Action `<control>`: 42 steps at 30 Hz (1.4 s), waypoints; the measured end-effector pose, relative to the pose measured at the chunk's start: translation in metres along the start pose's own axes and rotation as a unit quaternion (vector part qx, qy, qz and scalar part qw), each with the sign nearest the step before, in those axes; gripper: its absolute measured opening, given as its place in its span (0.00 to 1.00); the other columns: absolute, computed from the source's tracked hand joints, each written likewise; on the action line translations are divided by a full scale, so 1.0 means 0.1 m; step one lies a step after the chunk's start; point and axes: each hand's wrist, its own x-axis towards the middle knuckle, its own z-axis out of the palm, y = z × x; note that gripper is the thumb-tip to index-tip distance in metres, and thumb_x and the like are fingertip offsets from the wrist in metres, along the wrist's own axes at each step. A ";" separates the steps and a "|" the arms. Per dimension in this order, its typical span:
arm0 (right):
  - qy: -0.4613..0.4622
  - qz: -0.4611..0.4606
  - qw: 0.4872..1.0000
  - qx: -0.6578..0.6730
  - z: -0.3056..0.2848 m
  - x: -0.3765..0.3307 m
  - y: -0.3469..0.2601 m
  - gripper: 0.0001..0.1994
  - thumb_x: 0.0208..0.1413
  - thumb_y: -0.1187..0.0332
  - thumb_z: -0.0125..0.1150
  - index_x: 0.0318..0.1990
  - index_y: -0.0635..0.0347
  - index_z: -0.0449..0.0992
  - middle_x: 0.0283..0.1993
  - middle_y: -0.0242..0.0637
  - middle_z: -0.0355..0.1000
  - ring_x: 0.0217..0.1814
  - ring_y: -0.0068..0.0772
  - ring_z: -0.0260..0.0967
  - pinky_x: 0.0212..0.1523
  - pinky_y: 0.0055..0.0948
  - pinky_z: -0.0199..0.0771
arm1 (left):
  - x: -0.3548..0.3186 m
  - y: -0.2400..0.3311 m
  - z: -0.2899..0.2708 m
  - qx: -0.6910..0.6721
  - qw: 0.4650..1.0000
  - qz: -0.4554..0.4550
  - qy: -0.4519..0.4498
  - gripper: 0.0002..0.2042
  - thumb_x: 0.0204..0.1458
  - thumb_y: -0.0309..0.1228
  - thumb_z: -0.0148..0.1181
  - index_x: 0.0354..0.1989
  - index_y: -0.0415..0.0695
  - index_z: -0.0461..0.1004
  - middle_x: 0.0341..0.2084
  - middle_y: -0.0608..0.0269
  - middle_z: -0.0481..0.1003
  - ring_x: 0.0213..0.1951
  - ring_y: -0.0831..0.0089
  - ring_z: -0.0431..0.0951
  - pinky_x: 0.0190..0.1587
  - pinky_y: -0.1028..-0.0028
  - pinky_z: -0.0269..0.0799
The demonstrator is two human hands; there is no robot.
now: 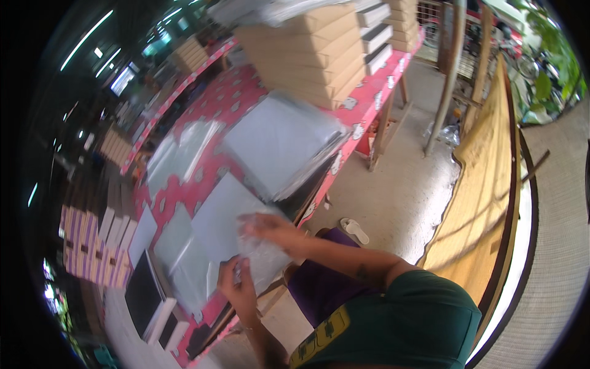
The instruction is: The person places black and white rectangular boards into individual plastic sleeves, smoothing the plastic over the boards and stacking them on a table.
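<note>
A thin, crinkled piece of clear plastic film [265,261] stretches between my hands over the near edge of the table. My right hand [264,229], smeared by motion, grips its upper part. Lower and to the left, my left hand [237,281] has its fingers closed with the thumb up, pinching the film's edge. Beneath and behind the film lies a flat white sheet [218,212]. Beyond it rests a stack of pale sheets in clear plastic [283,141]. Flat clear sleeves [184,270] lie to the left of my left hand.
A pink patterned cloth [212,101] covers the long table. Tall stacks of brown boxes [307,55] stand at its far end. Black-and-white boxes [150,301] sit at the left edge, near purple-striped boxes [92,246]. More clear sleeves [184,150] lie farther back. A sandal [354,230] is on the floor.
</note>
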 end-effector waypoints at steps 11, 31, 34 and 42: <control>0.046 0.110 0.992 -0.030 -0.50 -0.11 0.23 0.16 0.55 0.63 0.61 0.48 0.62 0.74 0.39 0.32 0.75 0.42 0.23 0.71 0.43 0.27 0.73 | -0.25 -0.40 -0.04 0.060 0.991 0.004 -0.117 0.11 0.46 0.27 0.64 0.39 0.42 0.76 0.29 0.55 0.75 0.34 0.59 0.75 0.38 0.66 0.69; 0.017 0.007 0.988 -0.156 -0.22 -0.28 0.45 0.10 0.59 0.66 0.57 0.41 0.64 0.75 0.35 0.26 0.72 0.39 0.15 0.65 0.41 0.17 0.64 | 0.22 -0.33 0.09 -0.200 0.957 -0.193 0.079 0.10 0.61 0.33 0.51 0.35 0.38 0.72 0.21 0.74 0.67 0.24 0.88 0.61 0.26 0.85 0.58; 0.002 -0.040 0.981 -0.191 -0.15 -0.28 0.37 0.14 0.61 0.61 0.52 0.44 0.63 0.74 0.39 0.30 0.72 0.43 0.19 0.66 0.44 0.21 0.66 | 0.23 -0.34 0.10 -0.208 0.959 -0.174 0.087 0.10 0.61 0.33 0.50 0.36 0.38 0.72 0.22 0.75 0.67 0.24 0.89 0.61 0.26 0.85 0.57; -0.016 0.050 0.993 -0.110 -0.15 -0.02 0.04 0.20 0.61 0.55 0.52 0.51 0.63 0.71 0.46 0.39 0.71 0.52 0.33 0.67 0.50 0.35 0.69 | 0.22 -0.33 -0.01 -0.225 0.958 -0.173 0.027 0.11 0.62 0.34 0.49 0.35 0.39 0.71 0.23 0.76 0.66 0.27 0.89 0.60 0.28 0.85 0.57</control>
